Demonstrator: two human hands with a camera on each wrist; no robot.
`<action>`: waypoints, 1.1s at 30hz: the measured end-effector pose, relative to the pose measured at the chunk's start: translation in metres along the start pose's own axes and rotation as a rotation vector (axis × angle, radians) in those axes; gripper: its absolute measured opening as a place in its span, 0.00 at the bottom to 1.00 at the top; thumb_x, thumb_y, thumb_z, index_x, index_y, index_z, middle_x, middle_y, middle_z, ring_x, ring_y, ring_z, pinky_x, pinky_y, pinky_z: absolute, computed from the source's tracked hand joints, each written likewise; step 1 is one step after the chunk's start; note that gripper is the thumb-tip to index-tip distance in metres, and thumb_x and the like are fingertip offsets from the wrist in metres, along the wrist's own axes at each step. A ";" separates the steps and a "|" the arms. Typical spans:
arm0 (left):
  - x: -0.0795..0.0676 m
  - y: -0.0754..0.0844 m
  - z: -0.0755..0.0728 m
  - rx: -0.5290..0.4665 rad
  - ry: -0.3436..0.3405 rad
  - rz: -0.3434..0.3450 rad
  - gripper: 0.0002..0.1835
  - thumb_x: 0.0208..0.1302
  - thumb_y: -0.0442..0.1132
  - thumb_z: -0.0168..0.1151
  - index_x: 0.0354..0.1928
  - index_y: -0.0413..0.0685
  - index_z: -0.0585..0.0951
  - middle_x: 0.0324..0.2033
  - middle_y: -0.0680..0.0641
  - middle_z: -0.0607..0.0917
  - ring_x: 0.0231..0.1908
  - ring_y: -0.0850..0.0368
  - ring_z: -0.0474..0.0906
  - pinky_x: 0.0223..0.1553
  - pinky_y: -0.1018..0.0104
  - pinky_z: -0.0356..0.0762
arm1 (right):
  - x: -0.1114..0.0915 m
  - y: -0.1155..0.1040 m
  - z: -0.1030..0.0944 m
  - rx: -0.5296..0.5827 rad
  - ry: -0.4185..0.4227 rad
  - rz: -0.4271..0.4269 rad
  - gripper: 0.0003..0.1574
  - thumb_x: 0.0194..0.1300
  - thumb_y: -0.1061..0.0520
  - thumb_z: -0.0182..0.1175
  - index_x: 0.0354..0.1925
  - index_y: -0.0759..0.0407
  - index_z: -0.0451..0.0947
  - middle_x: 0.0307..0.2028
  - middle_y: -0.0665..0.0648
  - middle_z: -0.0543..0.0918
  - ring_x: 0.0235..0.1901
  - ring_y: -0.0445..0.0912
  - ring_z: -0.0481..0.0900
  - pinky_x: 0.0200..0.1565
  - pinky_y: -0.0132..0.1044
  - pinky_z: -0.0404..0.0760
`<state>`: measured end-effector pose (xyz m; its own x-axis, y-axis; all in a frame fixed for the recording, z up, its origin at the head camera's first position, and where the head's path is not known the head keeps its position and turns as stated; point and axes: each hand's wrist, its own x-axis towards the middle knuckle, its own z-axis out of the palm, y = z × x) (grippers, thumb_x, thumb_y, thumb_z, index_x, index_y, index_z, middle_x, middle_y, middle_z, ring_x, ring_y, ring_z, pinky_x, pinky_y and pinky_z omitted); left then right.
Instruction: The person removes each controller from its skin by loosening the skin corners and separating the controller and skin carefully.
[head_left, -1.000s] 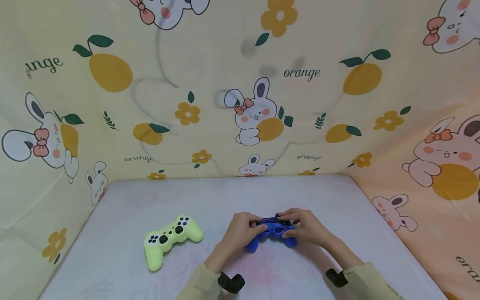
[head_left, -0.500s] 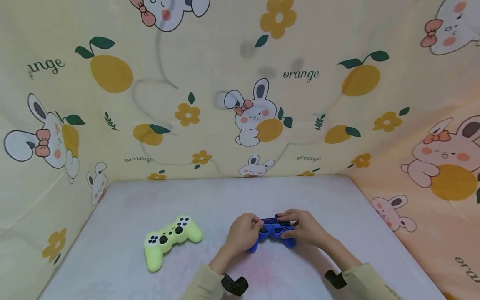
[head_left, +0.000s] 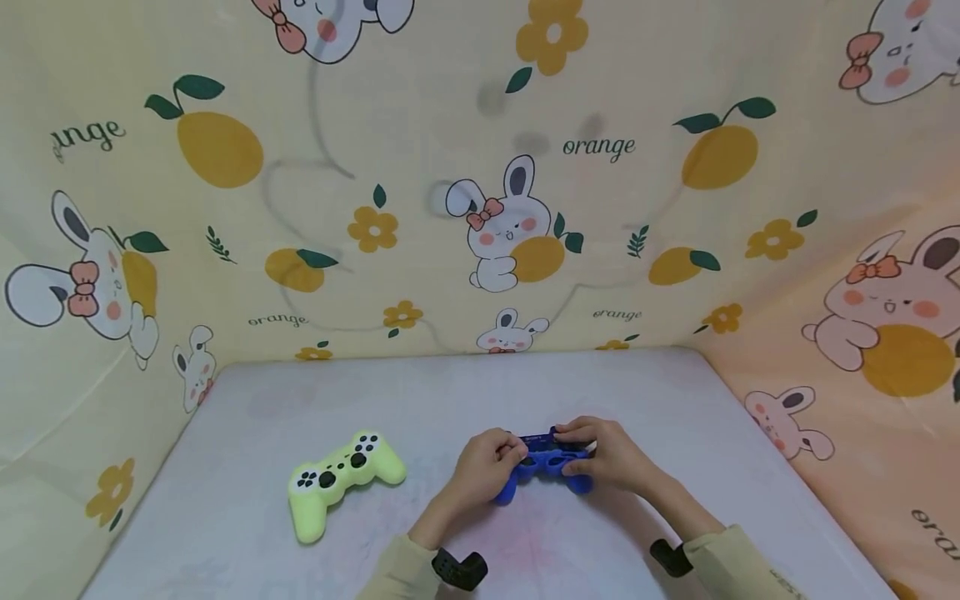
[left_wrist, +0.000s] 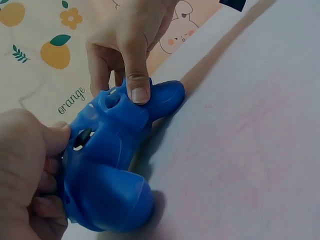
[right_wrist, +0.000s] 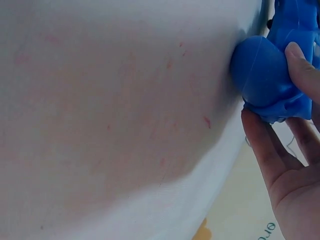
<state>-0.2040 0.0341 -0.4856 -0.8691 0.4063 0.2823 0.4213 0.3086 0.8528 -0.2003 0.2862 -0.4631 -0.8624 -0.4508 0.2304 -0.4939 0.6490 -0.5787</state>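
In the head view, a blue silicone game controller cover (head_left: 551, 463) sits right of the table's middle, with a darker blue-black strip along its far edge. My left hand (head_left: 483, 463) pinches the cover's left end with curled fingers. My right hand (head_left: 609, 455) grips its right end, thumb on the near face and fingers behind. Through an opening in the cover, a black thumbstick (left_wrist: 86, 136) shows in the left wrist view. The right wrist view has the right thumb pressing on the blue cover (right_wrist: 262, 70) beside its rounded grip end. The cover's far side is mostly hidden.
A light green game controller (head_left: 341, 478) with black sticks and buttons lies left of the hands on the pale table (head_left: 360, 567). Printed cloth walls (head_left: 420, 125) with rabbits and oranges rise along the table's back and sides.
My left thumb has drawn back from the cover's face toward its left edge, and the left fingers are curled tighter there. The right hand and the green controller stay put.
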 end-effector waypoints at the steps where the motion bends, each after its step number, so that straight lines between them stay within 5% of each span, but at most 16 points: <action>1: 0.000 0.001 -0.001 -0.011 -0.012 -0.003 0.05 0.69 0.37 0.63 0.36 0.46 0.84 0.18 0.59 0.72 0.19 0.66 0.65 0.23 0.71 0.62 | 0.000 0.001 0.000 -0.001 0.000 0.002 0.30 0.49 0.57 0.78 0.51 0.64 0.83 0.52 0.55 0.83 0.51 0.51 0.79 0.42 0.39 0.80; 7: -0.004 0.002 -0.005 -0.022 -0.064 0.002 0.04 0.67 0.36 0.64 0.33 0.46 0.84 0.17 0.58 0.72 0.19 0.67 0.66 0.23 0.72 0.63 | 0.001 0.002 0.000 0.021 -0.013 0.015 0.30 0.50 0.55 0.78 0.51 0.63 0.84 0.53 0.54 0.82 0.53 0.51 0.77 0.42 0.40 0.81; 17: -0.008 -0.002 -0.009 0.119 -0.183 0.150 0.05 0.66 0.37 0.65 0.32 0.51 0.87 0.20 0.60 0.69 0.22 0.69 0.64 0.24 0.74 0.63 | 0.000 0.003 0.000 0.050 -0.024 0.038 0.30 0.49 0.56 0.78 0.51 0.62 0.84 0.53 0.53 0.82 0.50 0.49 0.78 0.40 0.39 0.81; 26: -0.014 -0.002 -0.001 0.061 0.031 0.145 0.03 0.64 0.40 0.68 0.35 0.51 0.87 0.23 0.60 0.73 0.24 0.67 0.67 0.26 0.72 0.67 | -0.001 0.003 0.001 0.054 -0.002 0.038 0.30 0.50 0.54 0.78 0.52 0.60 0.84 0.54 0.52 0.81 0.51 0.49 0.78 0.40 0.40 0.81; 33: -0.023 -0.004 -0.003 0.104 0.119 0.067 0.21 0.56 0.43 0.75 0.51 0.46 0.82 0.40 0.53 0.74 0.35 0.59 0.71 0.35 0.69 0.70 | -0.006 0.000 0.002 0.010 0.000 0.074 0.31 0.53 0.55 0.76 0.55 0.59 0.82 0.58 0.53 0.79 0.59 0.55 0.73 0.52 0.52 0.75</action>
<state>-0.1865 0.0207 -0.4941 -0.8600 0.3259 0.3928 0.4988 0.3736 0.7821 -0.1950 0.2869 -0.4661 -0.8964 -0.4021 0.1865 -0.4278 0.6745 -0.6017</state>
